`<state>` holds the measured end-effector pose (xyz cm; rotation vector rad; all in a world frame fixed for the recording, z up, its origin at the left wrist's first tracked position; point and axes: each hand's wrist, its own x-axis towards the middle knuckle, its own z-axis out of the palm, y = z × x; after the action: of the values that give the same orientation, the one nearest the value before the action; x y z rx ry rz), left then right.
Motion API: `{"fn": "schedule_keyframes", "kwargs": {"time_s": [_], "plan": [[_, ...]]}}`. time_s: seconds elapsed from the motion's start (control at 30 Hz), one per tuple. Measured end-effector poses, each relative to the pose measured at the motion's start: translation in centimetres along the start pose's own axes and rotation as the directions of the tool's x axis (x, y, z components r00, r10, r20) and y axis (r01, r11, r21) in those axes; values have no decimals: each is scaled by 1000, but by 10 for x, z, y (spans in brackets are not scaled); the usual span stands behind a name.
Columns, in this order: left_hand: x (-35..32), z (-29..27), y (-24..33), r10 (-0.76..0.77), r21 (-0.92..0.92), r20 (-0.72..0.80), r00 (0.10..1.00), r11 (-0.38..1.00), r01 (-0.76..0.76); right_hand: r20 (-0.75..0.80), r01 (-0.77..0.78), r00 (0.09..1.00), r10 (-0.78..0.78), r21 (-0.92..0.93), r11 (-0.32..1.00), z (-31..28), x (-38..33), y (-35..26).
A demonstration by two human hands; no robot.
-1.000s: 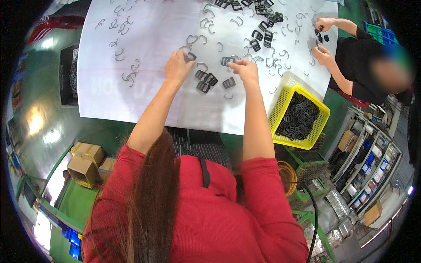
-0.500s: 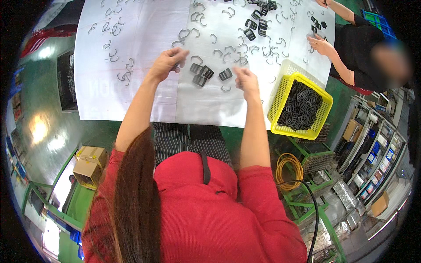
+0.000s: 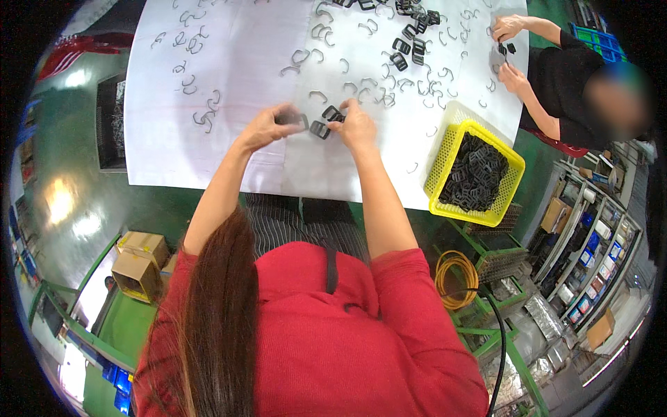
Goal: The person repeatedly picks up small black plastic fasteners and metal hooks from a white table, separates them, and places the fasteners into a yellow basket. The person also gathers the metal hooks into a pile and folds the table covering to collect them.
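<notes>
Over the white-covered table (image 3: pixel 208 156), my left hand (image 3: pixel 267 127) is closed, thumb and fingers pinching a black slider buckle (image 3: pixel 301 124), slightly blurred. Just to its right, my right hand (image 3: pixel 356 128) has its thumb and fingers closed on another black slider buckle (image 3: pixel 332 113). A further black buckle (image 3: pixel 319 130) sits between the two hands, close to my right thumb; whether they touch I cannot tell. Beyond my hands lie thin grey C-shaped pieces (image 3: pixel 317 96), and a loose heap of black buckles (image 3: pixel 419 52) is at the far side.
A yellow basket (image 3: pixel 432 182) full of black buckles stands at the table's right corner. Across from it a co-worker's hands (image 3: pixel 513 78) handle small black parts. Cardboard boxes (image 3: pixel 139 267) are at lower left, a coiled orange hose (image 3: pixel 455 279) at lower right.
My hands have come closer together. The right hand has moved left onto the buckles, and both hands now hold one. The co-worker's hands have drawn nearer each other.
</notes>
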<state>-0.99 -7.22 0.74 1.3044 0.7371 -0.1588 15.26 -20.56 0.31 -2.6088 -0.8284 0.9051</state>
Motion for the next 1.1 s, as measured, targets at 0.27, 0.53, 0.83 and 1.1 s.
{"fn": "schedule_keyframes", "kwargs": {"time_s": [0.27,0.53,0.83,1.1], "plan": [[19,65,-20,235,774,-146,961,633,-37,9,-76,997,75,105,992,-18,-8,35],[21,75,-4,181,844,-23,983,531,-78,-544,-63,781,307,421,905,-172,-94,178],[74,224,133,397,595,230,889,665,-451,-767,99,639,-64,0,995,-78,-140,188],[81,382,165,428,383,412,805,720,-579,-690,325,711,-138,148,934,-12,-112,164]]}}
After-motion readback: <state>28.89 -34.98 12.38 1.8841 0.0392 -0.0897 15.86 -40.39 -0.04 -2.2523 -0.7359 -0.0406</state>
